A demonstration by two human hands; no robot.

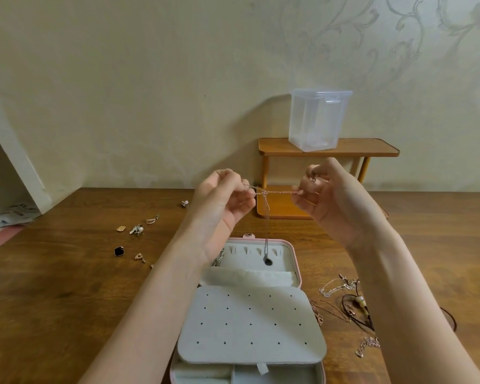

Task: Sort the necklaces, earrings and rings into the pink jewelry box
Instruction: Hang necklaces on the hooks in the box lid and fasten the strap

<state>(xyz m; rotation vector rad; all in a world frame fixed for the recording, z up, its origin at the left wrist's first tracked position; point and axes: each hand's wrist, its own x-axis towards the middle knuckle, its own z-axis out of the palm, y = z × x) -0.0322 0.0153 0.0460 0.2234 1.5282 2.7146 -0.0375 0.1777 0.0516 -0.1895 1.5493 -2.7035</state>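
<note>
Two hands are up in the air above the counter. The left hand and the right hand each pinch one end of a thin silver necklace with curled fingers. The chain is pulled straight between them. A loop of it hangs down from near the left hand, and a small dark pendant dangles at the bottom, just over the open lid of the pink jewelry box.

The box sits below the hands, between the two arms. Its white earring panel with little holes lies over the near half.

To the left of the left hand, small earrings and a black square piece are spread out on the counter. Below the right hand, beside the box, more necklaces lie in a tangle.

Behind the hands stands a small wooden shelf with a clear plastic container on top.
</note>
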